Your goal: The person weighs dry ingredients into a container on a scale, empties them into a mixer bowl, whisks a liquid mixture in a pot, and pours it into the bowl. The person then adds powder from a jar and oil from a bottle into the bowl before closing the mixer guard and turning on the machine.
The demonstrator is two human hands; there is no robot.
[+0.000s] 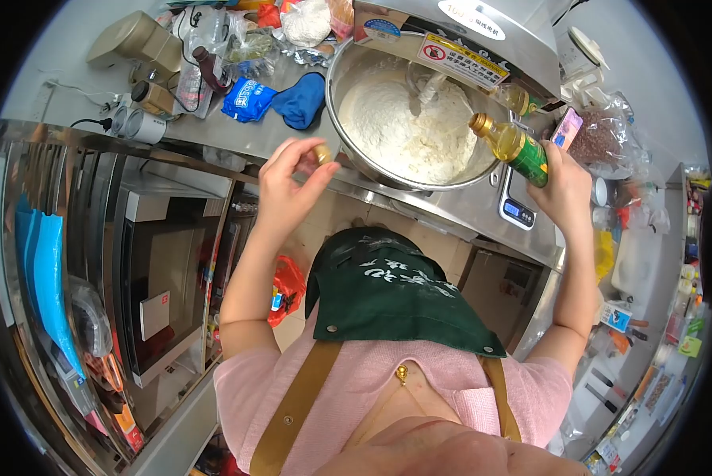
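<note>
My right hand (564, 189) is wrapped round a glass oil bottle (521, 152) with a green label. The bottle is tilted, its gold-coloured neck over the right side of a steel mixing bowl (337, 127); I see no stream of liquid. Inside the bowl lies a heap of white flour (387, 119) with a yellowish patch, and the mixer's hook (429, 89) reaches into it. My left hand (283, 186), left of the bowl and in front of the counter edge, pinches a small gold bottle cap (322, 154) between thumb and fingers.
The mixer head (459, 40) overhangs the bowl's back. A digital scale (518, 210) and a phone (567, 127) are at right. A blue packet (249, 101) and blue cloth (300, 100) lie left of the bowl. An oven (173, 270) stands lower left.
</note>
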